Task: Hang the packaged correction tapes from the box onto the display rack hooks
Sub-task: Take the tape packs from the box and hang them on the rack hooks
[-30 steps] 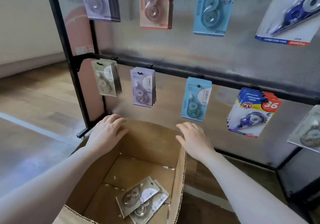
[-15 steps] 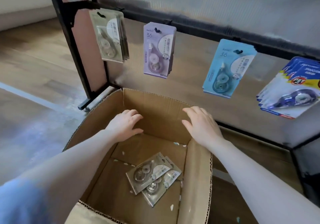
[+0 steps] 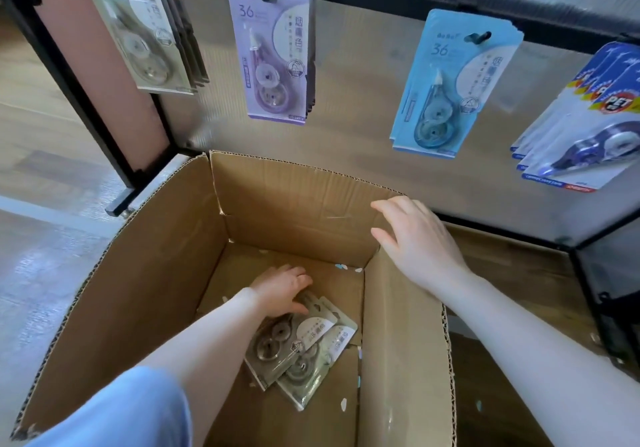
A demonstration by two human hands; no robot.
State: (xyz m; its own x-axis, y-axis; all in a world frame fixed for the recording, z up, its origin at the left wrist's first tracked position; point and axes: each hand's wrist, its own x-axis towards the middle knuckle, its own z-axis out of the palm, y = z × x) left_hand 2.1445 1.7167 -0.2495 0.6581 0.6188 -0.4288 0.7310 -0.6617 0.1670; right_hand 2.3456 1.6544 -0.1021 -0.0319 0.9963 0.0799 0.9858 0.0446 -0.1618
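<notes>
Two grey-green packaged correction tapes point(image 3: 294, 346) lie overlapped on the bottom of the open cardboard box point(image 3: 156, 273). My left hand point(image 3: 280, 290) reaches down inside the box, and its fingers and thumb lie on the top end of the upper pack. My right hand point(image 3: 415, 238) rests with straight fingers on the box's far right corner rim. On the display rack above, hooks carry grey-green packs point(image 3: 145, 38), purple packs point(image 3: 277, 58) and light blue packs point(image 3: 446, 83).
Blue-and-white "PET" packs point(image 3: 581, 135) hang at the far right. The rack's black frame point(image 3: 86, 83) stands on the wooden floor just behind the box. Small paper scraps dot the box floor. A black wire basket point(image 3: 616, 308) sits at the right edge.
My left hand has dropped from the box's far rim down to the packs on the bottom. My head has come lower and closer. The right hand stays on the rim.
</notes>
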